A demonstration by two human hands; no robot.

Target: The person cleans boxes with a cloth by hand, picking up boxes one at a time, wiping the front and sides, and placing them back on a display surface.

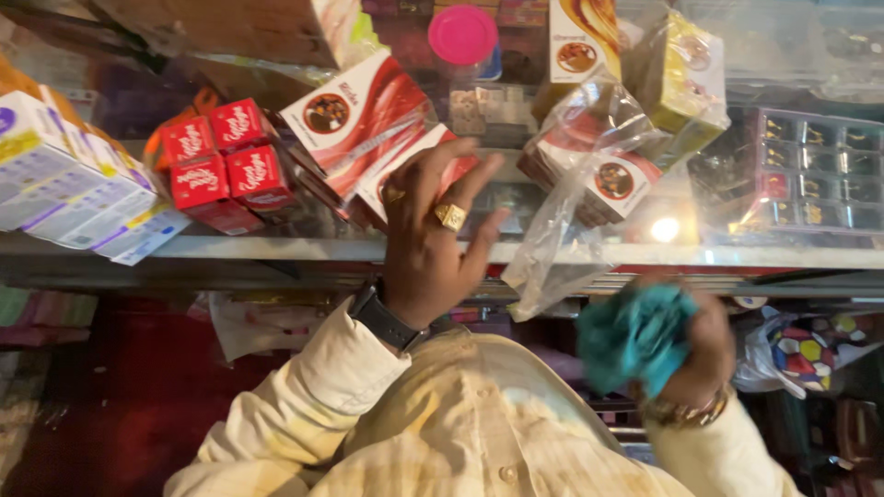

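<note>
1. Teal cloth (633, 336), bunched up, sits at 4 o'clock, with the right hand (700, 354) closed tightly around it.
2. At centre, the left hand (431, 241) has its fingers spread apart and holds nothing. It lies over the lower end of a red-and-white box (359, 115) on the glass counter (276, 247).
3. Risk: a push from that open hand could probably slide the leaning box into the small red boxes (226, 161) at 10 o'clock and tip them off the counter edge.
4. Risk: the clear bag (575, 207) at 2 o'clock hangs over the edge (its tail is loose), so the cloth could catch it and drag it down.
5. Containers: the clear bag holds a red-and-white carton (612, 179). A second wrap at 1 o'clock covers a yellow box (686, 78). I cannot tell what is in the jar under the pink lid (462, 34) at 12 o'clock.
</note>
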